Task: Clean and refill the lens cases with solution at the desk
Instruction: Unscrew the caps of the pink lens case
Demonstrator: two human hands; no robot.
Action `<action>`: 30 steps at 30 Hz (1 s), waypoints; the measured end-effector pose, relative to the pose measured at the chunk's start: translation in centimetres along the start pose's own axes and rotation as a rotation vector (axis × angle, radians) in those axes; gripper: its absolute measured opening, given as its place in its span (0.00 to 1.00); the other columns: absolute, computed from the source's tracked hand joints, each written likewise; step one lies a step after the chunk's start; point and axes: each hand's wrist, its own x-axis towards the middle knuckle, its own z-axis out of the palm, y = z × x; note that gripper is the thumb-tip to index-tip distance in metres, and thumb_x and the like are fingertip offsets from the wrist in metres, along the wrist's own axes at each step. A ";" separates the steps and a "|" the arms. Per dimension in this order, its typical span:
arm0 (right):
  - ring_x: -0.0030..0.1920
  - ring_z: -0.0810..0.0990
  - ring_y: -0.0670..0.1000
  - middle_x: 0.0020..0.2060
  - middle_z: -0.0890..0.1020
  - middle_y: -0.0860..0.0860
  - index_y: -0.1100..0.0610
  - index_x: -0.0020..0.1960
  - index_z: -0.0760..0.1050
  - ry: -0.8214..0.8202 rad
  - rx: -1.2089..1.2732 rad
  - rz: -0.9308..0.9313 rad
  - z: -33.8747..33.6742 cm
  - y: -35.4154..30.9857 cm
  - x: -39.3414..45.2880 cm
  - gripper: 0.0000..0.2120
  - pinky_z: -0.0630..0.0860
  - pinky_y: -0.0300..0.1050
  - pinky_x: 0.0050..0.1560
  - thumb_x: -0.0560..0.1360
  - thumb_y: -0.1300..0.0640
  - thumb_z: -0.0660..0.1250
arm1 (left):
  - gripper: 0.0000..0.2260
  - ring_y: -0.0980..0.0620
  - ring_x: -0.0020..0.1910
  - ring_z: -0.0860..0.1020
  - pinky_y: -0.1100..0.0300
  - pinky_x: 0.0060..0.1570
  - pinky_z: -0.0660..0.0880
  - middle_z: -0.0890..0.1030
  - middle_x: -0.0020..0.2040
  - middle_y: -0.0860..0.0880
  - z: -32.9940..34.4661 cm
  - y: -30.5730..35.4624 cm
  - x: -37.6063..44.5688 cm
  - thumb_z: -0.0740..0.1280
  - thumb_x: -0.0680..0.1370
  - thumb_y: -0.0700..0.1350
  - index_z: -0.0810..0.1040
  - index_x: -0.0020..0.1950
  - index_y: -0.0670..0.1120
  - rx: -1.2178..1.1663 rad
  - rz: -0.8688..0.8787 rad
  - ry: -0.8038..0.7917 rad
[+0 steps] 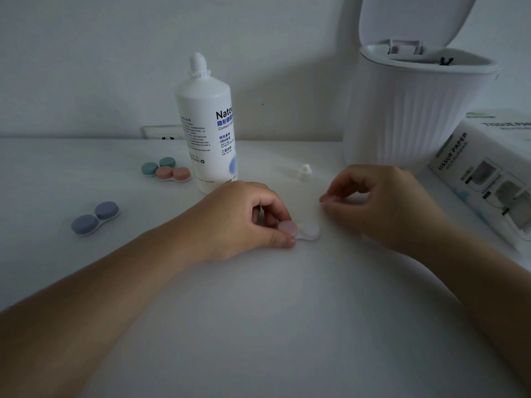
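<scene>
Bottle (pixel 205 130) uncapped, cap (pixel 304 172) beside it; bin (pixel 413 110) open, tissue box (pixel 488 173) cut off right; three shut cases left. I see pink case (pixel 300 232) mid-desk, long axis left-right; left hand (pixel 244 219) pinches its pink lid; right hand (pixel 382 202) curled, fingertips blurred, contents unclear.

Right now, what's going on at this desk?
A person is working on a pale pink lens case on the white desk. The left hand pinches its capped pink side; the other well is uncovered. The right hand hovers above, fingers curled, possibly holding the removed cap. The white solution bottle stands uncapped behind.
</scene>
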 end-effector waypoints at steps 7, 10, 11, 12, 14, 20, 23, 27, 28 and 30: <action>0.49 0.79 0.33 0.52 0.85 0.38 0.43 0.61 0.81 -0.061 -0.135 -0.033 0.0 0.2 0.0 0.15 0.65 0.23 0.47 0.76 0.44 0.70 | 0.10 0.63 0.33 0.73 0.70 0.35 0.70 0.79 0.40 0.62 0.1 -0.1 0.0 0.82 0.67 0.51 0.85 0.43 0.54 0.003 0.004 0.004; 0.53 0.79 0.44 0.53 0.84 0.42 0.45 0.58 0.82 -0.046 -0.120 -0.150 -0.3 -0.2 -0.3 0.11 0.70 0.34 0.53 0.76 0.49 0.70 | 0.09 0.63 0.33 0.74 0.72 0.35 0.70 0.80 0.40 0.62 0.0 -0.1 0.0 0.82 0.67 0.52 0.85 0.43 0.55 0.010 0.004 0.004; 0.50 0.79 0.46 0.49 0.83 0.43 0.46 0.56 0.83 -0.058 -0.102 -0.202 -0.4 -0.4 -0.4 0.09 0.73 0.38 0.52 0.76 0.50 0.69 | 0.09 0.63 0.34 0.74 0.72 0.35 0.70 0.80 0.40 0.63 0.0 -0.1 0.0 0.82 0.67 0.52 0.85 0.43 0.55 0.014 0.003 0.005; 0.46 0.77 0.45 0.45 0.81 0.43 0.45 0.54 0.82 -0.092 -0.079 -0.238 -0.5 -0.8 -0.6 0.09 0.73 0.40 0.48 0.75 0.48 0.69 | 0.09 0.64 0.34 0.75 0.72 0.35 0.70 0.80 0.40 0.63 0.0 -0.1 0.0 0.82 0.67 0.53 0.85 0.43 0.56 0.019 0.005 0.006; 0.39 0.75 0.44 0.38 0.77 0.43 0.44 0.51 0.82 -0.184 -0.047 -0.258 -0.8 -1.2 -1.0 0.12 0.69 0.36 0.39 0.71 0.41 0.68 | 0.09 0.64 0.34 0.75 0.72 0.35 0.69 0.80 0.40 0.63 0.0 0.0 0.0 0.82 0.67 0.53 0.84 0.43 0.56 0.026 0.012 0.007; 0.37 0.76 0.43 0.33 0.75 0.42 0.42 0.50 0.81 -0.274 -0.036 -0.215 0.0 -1.1 -1.2 0.10 0.76 0.45 0.46 0.69 0.42 0.73 | 0.09 0.64 0.34 0.75 0.72 0.36 0.69 0.79 0.41 0.63 0.0 -0.1 0.0 0.81 0.67 0.54 0.84 0.44 0.56 0.044 0.015 0.005; 0.36 0.76 0.45 0.32 0.76 0.43 0.43 0.48 0.82 -0.277 -0.002 -0.206 0.3 -1.1 -1.1 0.08 0.79 0.50 0.49 0.70 0.45 0.74 | 0.09 0.64 0.35 0.75 0.73 0.37 0.69 0.79 0.41 0.63 0.1 -0.1 0.0 0.81 0.68 0.53 0.84 0.44 0.57 0.053 0.030 0.007; 0.36 0.76 0.45 0.33 0.77 0.45 0.44 0.48 0.83 -0.281 0.035 -0.189 0.3 -1.0 -1.0 0.07 0.74 0.42 0.40 0.70 0.46 0.75 | 0.12 0.64 0.37 0.75 0.74 0.39 0.68 0.79 0.42 0.60 0.1 -0.1 0.0 0.80 0.70 0.51 0.85 0.51 0.59 0.065 0.072 -0.008; 0.36 0.77 0.44 0.33 0.77 0.45 0.44 0.48 0.83 -0.284 0.042 -0.180 0.3 -1.0 -1.0 0.07 0.74 0.41 0.40 0.70 0.46 0.75 | 0.11 0.65 0.37 0.75 0.74 0.39 0.68 0.78 0.43 0.60 0.1 -0.1 -0.1 0.80 0.70 0.50 0.85 0.51 0.59 0.061 0.082 -0.014; 0.35 0.77 0.43 0.33 0.78 0.45 0.45 0.47 0.83 -0.291 0.063 -0.159 0.3 -1.0 -1.0 0.08 0.73 0.38 0.39 0.69 0.47 0.76 | 0.10 0.66 0.38 0.75 0.74 0.39 0.68 0.78 0.43 0.62 0.2 0.0 -0.1 0.80 0.71 0.49 0.86 0.49 0.58 0.050 0.093 -0.019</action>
